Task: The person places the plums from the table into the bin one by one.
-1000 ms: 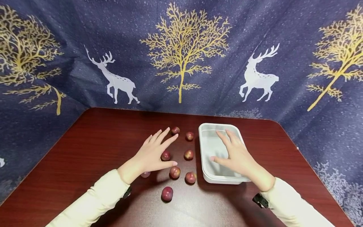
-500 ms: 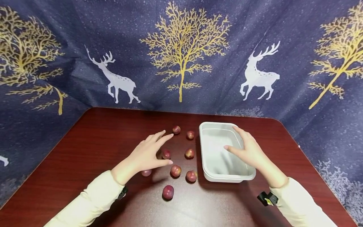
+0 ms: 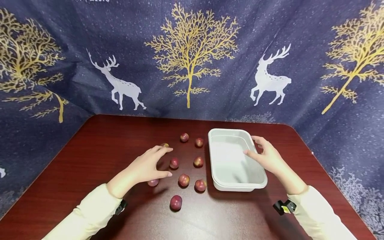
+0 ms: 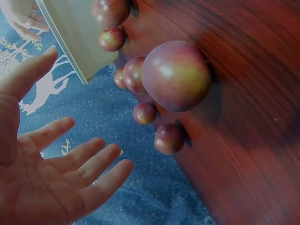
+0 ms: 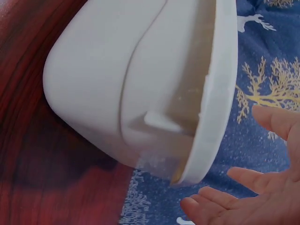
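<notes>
Several red plums lie spread over the table in the head view. My left hand (image 3: 143,169) hovers above the left ones with its fingers spread, beside a dark red plum (image 3: 174,163). Its fingers partly cover a plum (image 3: 164,145) at the back. In the left wrist view that hand (image 4: 51,173) holds nothing, and a large plum (image 4: 177,75) is closest to the camera. My right hand (image 3: 271,161) is at the right rim of a white plastic box (image 3: 229,160), its thumb over the rim. The right wrist view shows this hand (image 5: 262,183) with spread fingers, apart from the rim.
The brown wooden table (image 3: 120,133) ends at a dark blue curtain (image 3: 168,110) printed with deer and trees. A plum (image 3: 176,202) sits nearest the front, and another plum (image 3: 200,185) lies close to the box's left side.
My right hand has moved right, from above the box to its right rim. My left hand has drawn left and a little lower, uncovering more of the plums. The plums and box stay put.
</notes>
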`<state>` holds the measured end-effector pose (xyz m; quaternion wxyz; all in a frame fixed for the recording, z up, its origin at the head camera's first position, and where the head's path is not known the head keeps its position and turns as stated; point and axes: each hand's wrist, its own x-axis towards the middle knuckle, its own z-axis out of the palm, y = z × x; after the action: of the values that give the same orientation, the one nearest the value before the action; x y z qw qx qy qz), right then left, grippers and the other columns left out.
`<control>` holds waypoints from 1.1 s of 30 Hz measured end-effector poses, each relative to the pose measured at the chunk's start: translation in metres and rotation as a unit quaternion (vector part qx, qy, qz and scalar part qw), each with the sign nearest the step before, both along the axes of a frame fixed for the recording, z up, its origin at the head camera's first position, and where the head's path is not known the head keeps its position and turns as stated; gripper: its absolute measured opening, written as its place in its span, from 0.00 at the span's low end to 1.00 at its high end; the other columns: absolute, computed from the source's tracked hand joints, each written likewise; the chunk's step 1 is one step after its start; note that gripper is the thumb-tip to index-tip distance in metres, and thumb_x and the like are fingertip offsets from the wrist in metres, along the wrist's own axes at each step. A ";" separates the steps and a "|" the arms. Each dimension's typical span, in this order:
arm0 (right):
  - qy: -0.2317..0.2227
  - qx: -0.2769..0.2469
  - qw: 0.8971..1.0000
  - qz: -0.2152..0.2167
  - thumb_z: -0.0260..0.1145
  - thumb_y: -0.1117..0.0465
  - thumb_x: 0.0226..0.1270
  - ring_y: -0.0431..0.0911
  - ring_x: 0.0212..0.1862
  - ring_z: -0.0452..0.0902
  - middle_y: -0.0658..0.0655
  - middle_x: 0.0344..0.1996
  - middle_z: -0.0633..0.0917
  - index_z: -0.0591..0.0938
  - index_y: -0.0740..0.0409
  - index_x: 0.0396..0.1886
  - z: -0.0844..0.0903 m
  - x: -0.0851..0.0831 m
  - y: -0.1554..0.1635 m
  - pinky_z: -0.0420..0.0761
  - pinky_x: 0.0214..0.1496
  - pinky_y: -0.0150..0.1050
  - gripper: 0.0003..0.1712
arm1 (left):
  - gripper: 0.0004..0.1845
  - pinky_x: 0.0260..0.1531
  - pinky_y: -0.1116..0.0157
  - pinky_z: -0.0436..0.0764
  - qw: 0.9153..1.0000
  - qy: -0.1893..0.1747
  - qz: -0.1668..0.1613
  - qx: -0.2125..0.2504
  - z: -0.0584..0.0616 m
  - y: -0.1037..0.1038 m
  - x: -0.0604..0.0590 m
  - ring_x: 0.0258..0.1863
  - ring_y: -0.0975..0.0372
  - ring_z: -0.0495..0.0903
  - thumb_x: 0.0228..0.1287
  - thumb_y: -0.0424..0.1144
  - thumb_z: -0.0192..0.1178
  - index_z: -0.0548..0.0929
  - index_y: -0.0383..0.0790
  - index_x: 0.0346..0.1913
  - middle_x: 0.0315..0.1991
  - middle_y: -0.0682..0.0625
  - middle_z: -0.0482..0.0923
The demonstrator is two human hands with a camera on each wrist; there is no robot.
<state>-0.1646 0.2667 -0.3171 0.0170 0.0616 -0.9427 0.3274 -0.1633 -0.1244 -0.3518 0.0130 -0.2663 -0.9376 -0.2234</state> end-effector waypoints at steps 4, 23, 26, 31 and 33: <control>-0.023 -0.026 0.999 -0.012 0.63 0.55 0.65 0.70 0.63 0.63 0.78 0.62 0.66 0.61 0.69 0.67 -0.002 -0.003 0.004 0.67 0.62 0.62 0.37 | 0.37 0.49 0.47 0.77 1.000 -0.018 0.001 0.003 -0.001 -0.006 -0.001 0.55 0.47 0.75 0.49 0.48 0.72 0.71 0.42 0.62 0.57 0.39 0.73; -0.085 -0.129 0.987 -0.034 0.58 0.57 0.70 0.53 0.53 0.77 0.79 0.59 0.69 0.61 0.76 0.66 -0.016 -0.018 0.028 0.80 0.52 0.51 0.35 | 0.32 0.44 0.51 0.79 0.985 -0.163 0.004 0.053 -0.006 -0.037 -0.009 0.41 0.47 0.80 0.48 0.41 0.71 0.73 0.31 0.55 0.48 0.32 0.77; -0.093 -0.140 0.985 -0.034 0.58 0.57 0.69 0.43 0.48 0.79 0.79 0.59 0.70 0.60 0.77 0.66 -0.018 -0.019 0.032 0.82 0.49 0.47 0.35 | 0.32 0.43 0.53 0.79 0.981 -0.182 0.015 0.060 -0.008 -0.038 -0.007 0.41 0.48 0.80 0.48 0.41 0.72 0.73 0.31 0.55 0.47 0.33 0.77; -0.113 -0.177 0.977 -0.036 0.59 0.59 0.68 0.30 0.39 0.78 0.70 0.51 0.79 0.60 0.78 0.66 -0.020 -0.020 0.038 0.83 0.43 0.36 0.36 | 0.30 0.42 0.55 0.79 0.978 -0.197 0.026 0.061 -0.010 -0.037 -0.006 0.43 0.48 0.80 0.47 0.42 0.73 0.74 0.31 0.52 0.44 0.35 0.79; -0.123 -0.201 0.971 -0.035 0.59 0.60 0.68 0.29 0.36 0.78 0.60 0.45 0.83 0.59 0.79 0.66 -0.020 -0.020 0.041 0.83 0.41 0.33 0.36 | 0.30 0.42 0.56 0.78 0.978 -0.198 0.025 0.059 -0.011 -0.037 -0.006 0.44 0.48 0.79 0.48 0.42 0.73 0.75 0.30 0.52 0.44 0.36 0.79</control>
<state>-0.1848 0.3072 -0.3373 -0.0754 -0.0166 -0.8538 0.5149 -0.1697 -0.1619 -0.3624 -0.1519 -0.1918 -0.9131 -0.3263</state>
